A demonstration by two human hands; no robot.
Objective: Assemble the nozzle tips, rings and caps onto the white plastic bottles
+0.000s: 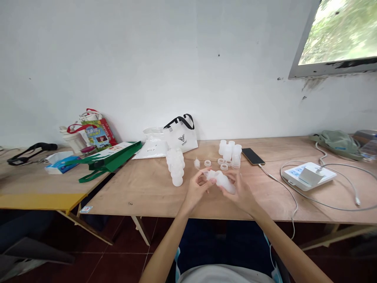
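Note:
Over the front of the table, my right hand point(240, 192) is wrapped round a frosted white plastic bottle point(226, 183), which lies tilted with its top toward the left. My left hand point(198, 185) pinches a small translucent plastic cap point(209, 174) at the bottle's top end. Whether the cap touches the neck cannot be made out. Just behind the hands stand a pointed clear nozzle piece point(197, 163) and several translucent rings point(207, 163). To the left is a cluster of frosted containers point(176, 169); another group of white bottles point(228, 150) stands behind my right hand.
A phone point(253, 156) on a cable lies right of the bottles, near a white power strip point(308, 177) and looped cables. Along the wall are a white tote bag point(182, 135) and a plastic packet point(151, 147). A green bag point(118, 157) and tissue pack point(60, 163) lie left.

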